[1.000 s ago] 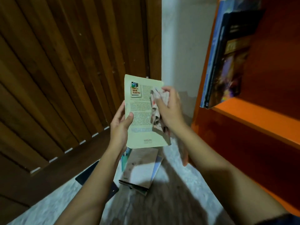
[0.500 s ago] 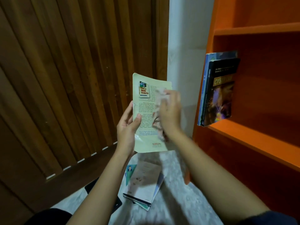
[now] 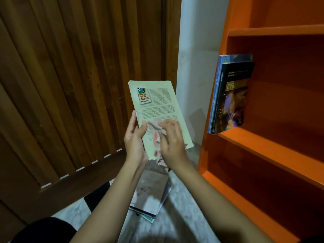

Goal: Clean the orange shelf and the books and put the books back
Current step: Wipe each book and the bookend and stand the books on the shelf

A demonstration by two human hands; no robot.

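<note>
While left hand (image 3: pixel 135 139) grips pale book (image 3: pixel 157 106), right hand (image 3: pixel 172 141) clutches cloth (image 3: pixel 154 132); shelf (image 3: pixel 271 148) holds books (image 3: pixel 231 97).

This looks like a corner of a room in a home, used for keeping books. An orange painted wooden shelf unit (image 3: pixel 271 149) fills the right of the frame, with a few upright paperback books (image 3: pixel 231 97) on one board. A dark brown slatted wooden door (image 3: pixel 78 85) covers the left, a plain white plastered wall (image 3: pixel 198 58) shows at upper centre, and a loose pile of books (image 3: pixel 150 195) lies on the pale marbled floor (image 3: pixel 184 207) at lower centre.
</note>
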